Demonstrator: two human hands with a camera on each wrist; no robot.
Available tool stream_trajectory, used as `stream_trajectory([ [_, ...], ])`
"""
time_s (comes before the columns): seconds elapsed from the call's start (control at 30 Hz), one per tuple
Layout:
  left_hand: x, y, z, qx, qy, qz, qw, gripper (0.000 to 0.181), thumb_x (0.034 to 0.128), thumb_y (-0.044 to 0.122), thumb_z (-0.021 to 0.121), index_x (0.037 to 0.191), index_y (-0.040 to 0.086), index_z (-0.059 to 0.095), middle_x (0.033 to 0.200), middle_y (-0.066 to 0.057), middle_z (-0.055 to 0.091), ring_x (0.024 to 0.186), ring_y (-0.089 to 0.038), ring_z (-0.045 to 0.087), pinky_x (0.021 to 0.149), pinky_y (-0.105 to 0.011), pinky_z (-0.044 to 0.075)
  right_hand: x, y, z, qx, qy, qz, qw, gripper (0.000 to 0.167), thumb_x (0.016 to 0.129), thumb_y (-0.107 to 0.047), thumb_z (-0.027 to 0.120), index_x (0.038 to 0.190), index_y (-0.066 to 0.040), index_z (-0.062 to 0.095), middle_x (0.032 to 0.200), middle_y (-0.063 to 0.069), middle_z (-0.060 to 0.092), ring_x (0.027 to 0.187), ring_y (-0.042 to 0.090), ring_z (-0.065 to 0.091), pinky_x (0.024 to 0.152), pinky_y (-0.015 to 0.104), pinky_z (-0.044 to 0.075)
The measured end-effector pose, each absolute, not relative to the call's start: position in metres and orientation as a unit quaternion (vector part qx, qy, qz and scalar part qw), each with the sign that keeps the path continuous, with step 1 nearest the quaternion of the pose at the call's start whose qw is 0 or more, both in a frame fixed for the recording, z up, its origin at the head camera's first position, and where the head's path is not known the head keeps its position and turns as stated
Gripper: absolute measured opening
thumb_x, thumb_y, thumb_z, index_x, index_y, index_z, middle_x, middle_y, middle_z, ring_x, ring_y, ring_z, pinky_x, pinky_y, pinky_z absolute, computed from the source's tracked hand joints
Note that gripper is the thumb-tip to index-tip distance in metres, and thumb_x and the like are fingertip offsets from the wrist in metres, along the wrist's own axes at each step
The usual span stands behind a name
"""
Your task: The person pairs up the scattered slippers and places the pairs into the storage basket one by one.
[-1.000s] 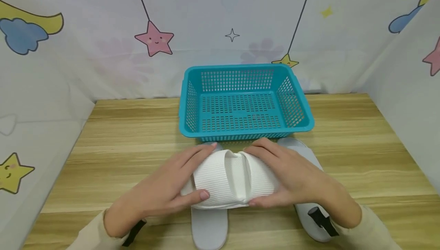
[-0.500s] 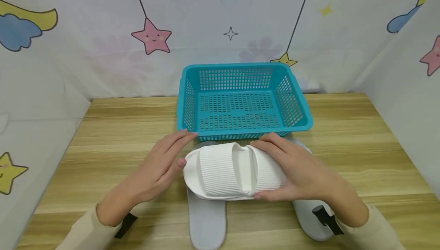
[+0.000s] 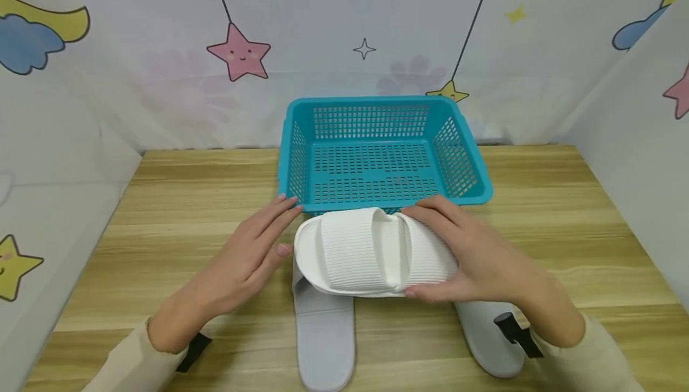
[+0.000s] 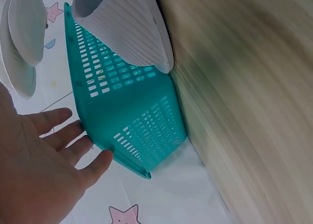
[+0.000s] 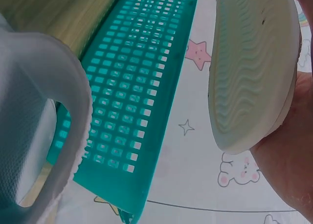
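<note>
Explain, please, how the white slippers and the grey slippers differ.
The white slippers are held in the air by the right hand, while the grey slippers lie on the table. The white slippers are pressed together; the grey slippers are apart. Both pairs have ribbed straps.

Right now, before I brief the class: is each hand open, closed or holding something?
Left hand: open, holding nothing.
Right hand: holding a pair of white ribbed slide slippers.
</note>
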State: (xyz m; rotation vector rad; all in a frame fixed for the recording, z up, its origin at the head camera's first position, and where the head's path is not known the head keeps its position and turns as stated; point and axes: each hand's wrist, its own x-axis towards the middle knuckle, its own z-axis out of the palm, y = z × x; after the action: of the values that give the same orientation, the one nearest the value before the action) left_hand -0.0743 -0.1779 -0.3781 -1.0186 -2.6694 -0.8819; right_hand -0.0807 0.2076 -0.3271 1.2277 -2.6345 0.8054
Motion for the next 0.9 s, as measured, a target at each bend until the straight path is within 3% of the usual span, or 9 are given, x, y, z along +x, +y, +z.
stream_trajectory([
  [0.27,-0.075,-0.179,-0.381,-0.339,-0.894,-0.284,0.066,0.054,0.1135,0.021,0.047,0.166,0.011,0.036,0.171,-0.009,0.034,0.161,-0.034,0.026,0.123,-0.063,0.028,-0.089,0.213,-0.326,0.399,-0.867,0.286,0.091,0.095,0.073,-0.061,0.092,0.147,-0.012,0.058,0.140,0.001,0.056,0.121,0.014,0.057,0.093,0.026,0.053],
  [0.5,-0.075,-0.179,-0.380,-0.334,-0.898,-0.282,0.043,0.057,0.1140,0.023,0.048,0.167,0.010,0.033,0.172,-0.011,0.031,0.162,-0.033,0.022,0.131,-0.046,0.021,-0.103,0.219,-0.330,0.385,-0.866,0.305,0.096,0.098,0.071,-0.056,0.096,0.149,-0.012,0.056,0.141,0.002,0.055,0.122,0.015,0.054,0.091,0.028,0.052],
  [0.77,-0.072,-0.181,-0.379,-0.327,-0.904,-0.273,0.034,0.058,0.1139,0.023,0.048,0.168,0.011,0.030,0.173,-0.010,0.029,0.163,-0.031,0.020,0.131,-0.044,0.020,-0.111,0.219,-0.333,0.381,-0.867,0.304,0.101,0.098,0.069,-0.051,0.097,0.150,-0.013,0.057,0.140,0.001,0.056,0.121,0.014,0.055,0.090,0.028,0.052],
  [0.9,-0.073,-0.180,-0.377,-0.329,-0.905,-0.268,0.028,0.060,0.1139,0.024,0.048,0.169,0.012,0.028,0.174,-0.010,0.028,0.164,-0.031,0.018,0.130,-0.048,0.023,-0.117,0.221,-0.332,0.379,-0.863,0.316,0.110,0.095,0.070,-0.048,0.098,0.148,-0.012,0.058,0.139,0.003,0.056,0.120,0.015,0.055,0.091,0.028,0.050],
])
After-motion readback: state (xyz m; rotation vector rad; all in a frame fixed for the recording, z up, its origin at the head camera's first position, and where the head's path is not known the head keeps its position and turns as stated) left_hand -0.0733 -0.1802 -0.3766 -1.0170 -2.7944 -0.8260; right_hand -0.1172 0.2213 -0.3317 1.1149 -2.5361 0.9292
